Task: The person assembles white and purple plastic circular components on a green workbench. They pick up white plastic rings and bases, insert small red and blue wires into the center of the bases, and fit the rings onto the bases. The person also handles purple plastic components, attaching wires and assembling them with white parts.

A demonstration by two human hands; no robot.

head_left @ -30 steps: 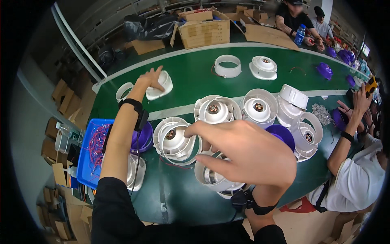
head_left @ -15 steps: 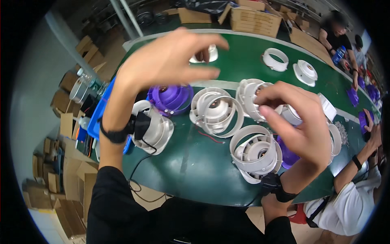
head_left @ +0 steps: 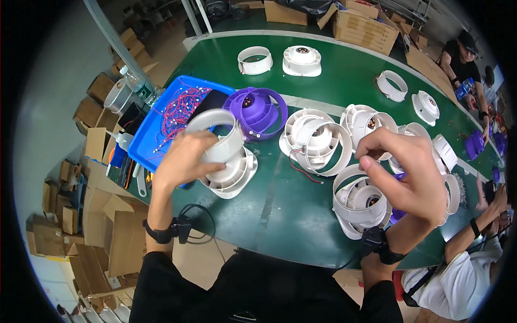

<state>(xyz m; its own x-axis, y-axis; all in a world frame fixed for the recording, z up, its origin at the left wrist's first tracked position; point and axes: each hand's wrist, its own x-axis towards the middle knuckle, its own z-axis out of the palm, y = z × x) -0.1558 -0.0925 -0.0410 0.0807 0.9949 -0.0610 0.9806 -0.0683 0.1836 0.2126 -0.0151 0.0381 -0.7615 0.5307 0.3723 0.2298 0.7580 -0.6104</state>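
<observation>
My left hand (head_left: 186, 159) is closed on a white plastic ring (head_left: 230, 141). Under the ring, its white fan housing (head_left: 234, 185) rests on the green table, tilted toward the hand. Above the right group of white parts hovers my right hand (head_left: 406, 175), fingers curled and thumb tip close to the index fingertip. Anything between those tips is too small to make out. Below it lie a white ring and a finned fan housing (head_left: 361, 202). A purple housing with its ring (head_left: 258, 113) stands right of the left hand; another white housing (head_left: 307, 129) with a ring sits between the hands.
A blue tray (head_left: 141, 141) of red wires (head_left: 180, 110) is at the left, beside a clear bottle (head_left: 137, 86). Further white rings (head_left: 255, 60) and housings (head_left: 301, 60) stand along the far side. Co-workers handle purple parts (head_left: 475, 144) at the right. Cardboard boxes (head_left: 126, 231) fill the floor at left.
My left hand has come down from above the table onto the white ring at the left. My right hand stays raised, its thumb and index fingertips closer together. The whole view has shifted leftward.
</observation>
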